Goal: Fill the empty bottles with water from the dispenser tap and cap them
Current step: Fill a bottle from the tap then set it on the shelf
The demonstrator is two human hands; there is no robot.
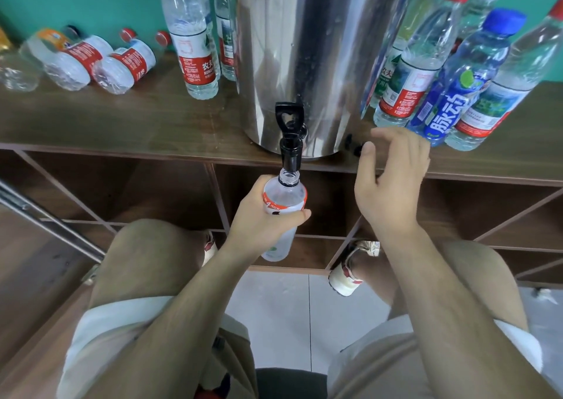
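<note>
Bottle open, upright, mouth right under black tap, just below worktop edge. Water inside: cannot tell. Your left grip wraps round bottle. Your right grip loose, holds nothing, beside worktop edge. Steel dispenser behind tap. Capped water bottles stand right. Lying bottles left look empty.

The dispenser runs off the top edge, and so does the neck of the upright bottle at its left. The left hand covers the middle of the held bottle, whose water level cannot be told.
</note>
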